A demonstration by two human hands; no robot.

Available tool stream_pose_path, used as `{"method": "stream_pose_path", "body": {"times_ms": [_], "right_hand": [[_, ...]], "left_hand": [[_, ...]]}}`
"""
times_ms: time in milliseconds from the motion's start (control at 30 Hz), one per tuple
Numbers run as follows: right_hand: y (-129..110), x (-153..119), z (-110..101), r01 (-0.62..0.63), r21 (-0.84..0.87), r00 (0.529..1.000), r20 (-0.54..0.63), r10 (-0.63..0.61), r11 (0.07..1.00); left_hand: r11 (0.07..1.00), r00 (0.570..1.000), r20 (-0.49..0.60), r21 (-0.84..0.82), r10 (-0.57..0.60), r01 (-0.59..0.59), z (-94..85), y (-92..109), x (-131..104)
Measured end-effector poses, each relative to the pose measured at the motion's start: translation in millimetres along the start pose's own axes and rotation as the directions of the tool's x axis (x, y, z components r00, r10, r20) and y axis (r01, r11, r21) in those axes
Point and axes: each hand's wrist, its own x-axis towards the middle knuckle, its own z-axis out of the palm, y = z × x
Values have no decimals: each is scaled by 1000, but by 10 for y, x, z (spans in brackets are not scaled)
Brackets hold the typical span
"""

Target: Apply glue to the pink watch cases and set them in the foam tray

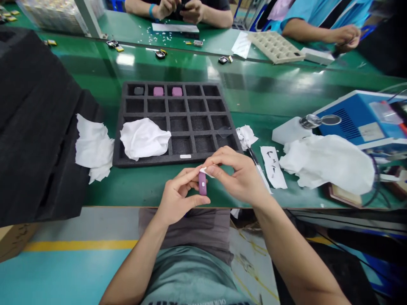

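Note:
In the head view a small purple device case (202, 184) stands on edge between the fingers and thumb of my left hand (178, 195), over the front edge of the table. A small button or port shows on its narrow side. My right hand (238, 173) pinches a bit of white cloth or tissue (206, 170) against the top end of the case. Behind my hands lies a black foam tray (181, 160) with square compartments. Two purple cases (158, 91) and one dark case (139, 90) sit in its back row. A crumpled white cloth (144, 137) covers some front-left compartments.
Stacked black foam trays (41, 118) rise at the left, with a white cloth (93, 146) beside them. At right are a metal-topped bottle (292, 130), a white cloth (330, 163) and a blue machine (356, 120). Two co-workers' hands (192, 10) work across the green bench.

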Motion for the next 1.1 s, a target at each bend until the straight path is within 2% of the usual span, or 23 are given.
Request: {"method": "stream_pose_path", "body": {"times_ms": [133,267,467,600,700,800,900,967,1033,1100], "right_hand": [[-61,7,-32,-10,14,999,51,9,1000],[-129,-71,22,36,0,995,96,-36,999],[-232,-253,264,49,-68,989,-134,-58,996],[-103,-334,400,61,-189,961,-253,-109,980],[1,-343,378,0,-263,954,-289,-79,965],[-86,-286,310,-65,-197,945,-326,-3,978],[-266,-201,318,13,-150,962,-268,-53,989],[-300,-175,368,73,-175,971,-214,-110,982],[-229,-196,410,75,-251,972,-199,-127,965],[-103,-247,414,23,-313,969,-228,-99,949]], "left_hand": [[1000,1000,-27,24,-7,8,17,5,25],[999,990,-141,-35,-22,17,44,0,47],[992,964,-265,-127,-17,-17,85,13,73],[976,943,-329,-218,-51,-23,83,52,78],[962,938,-331,-275,-100,6,58,77,77],[962,943,-309,-271,-124,38,31,79,74],[975,946,-310,-223,-93,22,10,67,72],[979,947,-313,-205,-71,5,0,61,73],[978,950,-308,-210,-58,-9,-6,61,76],[974,955,-288,-225,-67,1,-4,71,77]]}}
